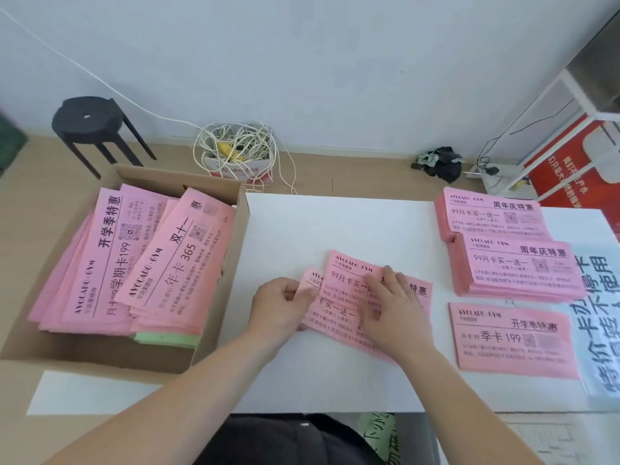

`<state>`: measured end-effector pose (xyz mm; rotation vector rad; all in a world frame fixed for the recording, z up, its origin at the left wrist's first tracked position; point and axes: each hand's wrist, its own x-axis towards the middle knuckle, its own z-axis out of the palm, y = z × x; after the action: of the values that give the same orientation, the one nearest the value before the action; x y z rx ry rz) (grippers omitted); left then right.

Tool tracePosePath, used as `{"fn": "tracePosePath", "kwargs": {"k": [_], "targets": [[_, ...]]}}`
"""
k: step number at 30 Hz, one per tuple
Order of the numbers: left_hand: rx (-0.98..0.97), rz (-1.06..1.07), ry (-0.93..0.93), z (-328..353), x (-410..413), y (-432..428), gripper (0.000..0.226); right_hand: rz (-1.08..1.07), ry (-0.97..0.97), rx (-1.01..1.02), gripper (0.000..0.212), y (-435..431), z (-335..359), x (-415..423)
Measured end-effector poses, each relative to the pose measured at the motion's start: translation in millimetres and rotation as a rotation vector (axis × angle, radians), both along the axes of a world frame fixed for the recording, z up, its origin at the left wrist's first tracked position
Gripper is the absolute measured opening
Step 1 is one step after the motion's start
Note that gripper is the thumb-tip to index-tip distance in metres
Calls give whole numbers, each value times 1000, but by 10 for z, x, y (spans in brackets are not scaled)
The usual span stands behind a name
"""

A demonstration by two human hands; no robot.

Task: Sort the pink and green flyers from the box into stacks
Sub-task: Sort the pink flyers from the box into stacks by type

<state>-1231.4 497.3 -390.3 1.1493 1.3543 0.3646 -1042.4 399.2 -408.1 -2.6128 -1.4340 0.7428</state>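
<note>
Centre frame, the left hand (281, 303) pinches fanned pink flyers (349, 283); the right hand (392, 303) presses flat on them. Skewed sheets may slip apart when lifted.

This looks to me like a plain back room or small office used for promotion work, not a home. The wall (302, 62) is bare and pale, and the floor (30, 196) is light wood. A white board (335, 223) serves as the work surface. The cardboard box (100, 360) holds many pink flyers (110, 263) printed "AVOCADO GYM" with prices and QR codes, and neat stacks (513, 273) lie at the right. A red poster (563, 176) leans by a white metal rack (570, 75). A black stool (87, 119) and a carton of tangled cable (235, 152) stand near the wall.
</note>
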Motion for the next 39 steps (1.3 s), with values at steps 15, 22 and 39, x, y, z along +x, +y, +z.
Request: {"fn": "tracePosePath", "kwargs": {"k": [15, 22, 39], "targets": [[-148, 167, -80, -107, -84, -147, 9, 43, -16, -41, 68, -28, 128, 111], [-78, 119, -56, -51, -23, -114, 13, 154, 44, 13, 60, -276, 12, -277], [200, -422, 129, 205, 228, 143, 19, -276, 297, 366, 67, -495, 60, 184]]}}
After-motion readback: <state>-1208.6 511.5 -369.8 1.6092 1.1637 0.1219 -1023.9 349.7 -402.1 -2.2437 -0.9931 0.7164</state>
